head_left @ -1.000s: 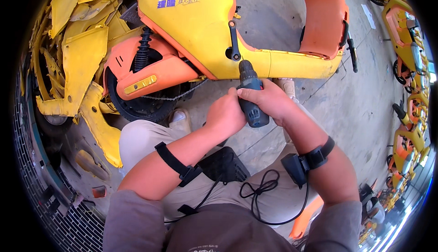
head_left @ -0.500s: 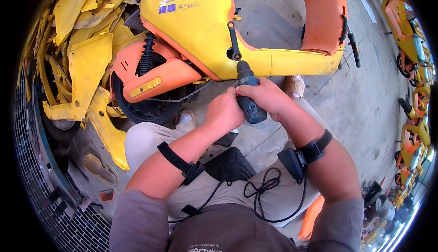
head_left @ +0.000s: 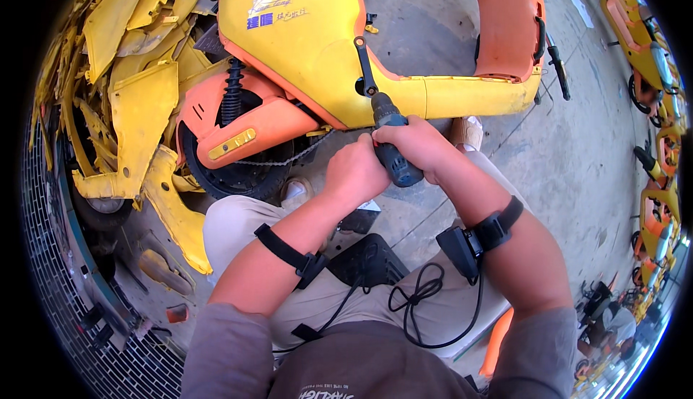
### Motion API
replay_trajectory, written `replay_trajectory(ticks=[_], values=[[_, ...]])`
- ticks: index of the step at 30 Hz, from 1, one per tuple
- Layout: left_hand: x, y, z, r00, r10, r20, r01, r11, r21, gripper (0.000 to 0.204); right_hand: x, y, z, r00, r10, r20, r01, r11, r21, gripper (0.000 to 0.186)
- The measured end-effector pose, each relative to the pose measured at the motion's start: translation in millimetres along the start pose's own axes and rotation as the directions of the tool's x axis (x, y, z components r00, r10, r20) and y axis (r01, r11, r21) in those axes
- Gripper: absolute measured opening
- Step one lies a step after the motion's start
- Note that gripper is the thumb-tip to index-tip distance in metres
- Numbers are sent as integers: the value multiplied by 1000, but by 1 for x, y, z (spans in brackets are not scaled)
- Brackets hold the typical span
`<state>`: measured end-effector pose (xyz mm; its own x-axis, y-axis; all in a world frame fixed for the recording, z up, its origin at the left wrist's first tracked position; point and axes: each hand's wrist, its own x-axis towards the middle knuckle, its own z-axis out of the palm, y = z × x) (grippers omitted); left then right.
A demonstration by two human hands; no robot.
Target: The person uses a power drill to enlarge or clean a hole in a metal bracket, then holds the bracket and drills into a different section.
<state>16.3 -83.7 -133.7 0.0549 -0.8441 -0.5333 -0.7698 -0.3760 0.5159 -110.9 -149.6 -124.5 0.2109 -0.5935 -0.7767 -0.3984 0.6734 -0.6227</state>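
My right hand (head_left: pixel 417 141) is closed over the body of a dark blue-grey cordless drill (head_left: pixel 401 171). Pressed against the drill's left side, my left hand (head_left: pixel 355 170) is also closed on it, its fingertips mostly hidden. The drill's nose points away from me and meets the lower end of a black crank arm (head_left: pixel 364 67). That crank sits on the side of a yellow and orange electric moped (head_left: pixel 303 52); whether the bit sits inside the crank's hole cannot be made out. Below my left wrist, a dark block with a white label (head_left: pixel 361 218) shows.
Broken yellow body panels (head_left: pixel 148 103) are heaped at the left, beside the moped's rear wheel (head_left: pixel 238 171). More yellow mopeds (head_left: pixel 657 88) stand along the right edge. A black cable (head_left: pixel 422 298) lies looped over my lap. Orange plastic (head_left: pixel 497 345) is beside my right thigh.
The drill and both hands keep their hold against the crank. The moped and tool appear slightly higher and further left in the picture.
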Motion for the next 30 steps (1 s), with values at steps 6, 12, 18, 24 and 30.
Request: replay_trajectory(ticks=[6,12,18,24,30], values=[[-2,-1,0,1000,14,11,-15,1000,18,39,2,3,-1,1000,-12,-8,12,999,-35,62],[0,-2,0,1000,-2,-4,2,1000,2,38,0,-2,5,998,-34,-53,29,995,-95,63],[-1,-5,0,1000,12,12,-12,1000,9,40,-1,-1,5,996,-20,-90,2,981,-192,66],[-4,-3,-2,999,50,1,-50,999,-3,44,-5,-3,2,998,-2,-69,-12,981,-192,67],[-2,-4,0,998,63,-11,-63,998,6,45,-8,-5,2,998,-16,-61,6,986,-167,67]])
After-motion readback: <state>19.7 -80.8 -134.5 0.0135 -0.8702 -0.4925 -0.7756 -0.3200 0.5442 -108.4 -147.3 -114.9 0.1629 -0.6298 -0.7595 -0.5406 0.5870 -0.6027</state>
